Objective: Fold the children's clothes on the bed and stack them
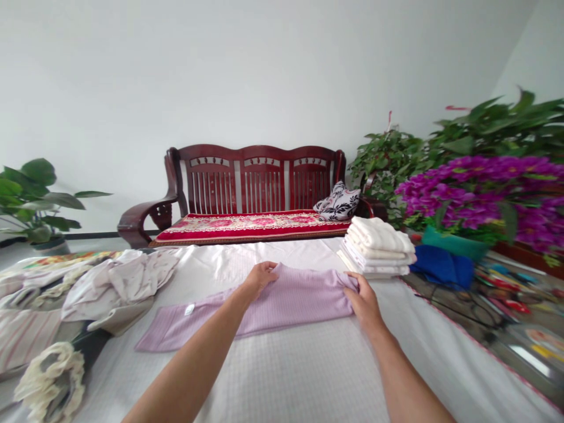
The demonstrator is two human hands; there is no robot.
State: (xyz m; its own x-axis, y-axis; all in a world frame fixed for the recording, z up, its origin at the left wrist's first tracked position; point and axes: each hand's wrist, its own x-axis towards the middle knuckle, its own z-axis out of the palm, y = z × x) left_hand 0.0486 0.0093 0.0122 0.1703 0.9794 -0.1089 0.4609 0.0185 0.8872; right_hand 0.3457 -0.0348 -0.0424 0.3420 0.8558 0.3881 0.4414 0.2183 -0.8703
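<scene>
A lilac ribbed garment (291,299) lies folded lengthwise across the white cloth-covered table (308,376), with a small white label near its left end. My left hand (259,277) rests on its far edge near the middle, fingers curled over the fabric. My right hand (363,296) pinches the garment's right end, just in front of a stack of folded cream clothes (379,247).
A heap of unfolded pale clothes (88,288) and a lace-trimmed piece (48,376) lie at the left. A blue cloth (440,264), purple flowers (484,188) and cluttered items sit at the right. A red wooden bench (255,200) stands behind the table.
</scene>
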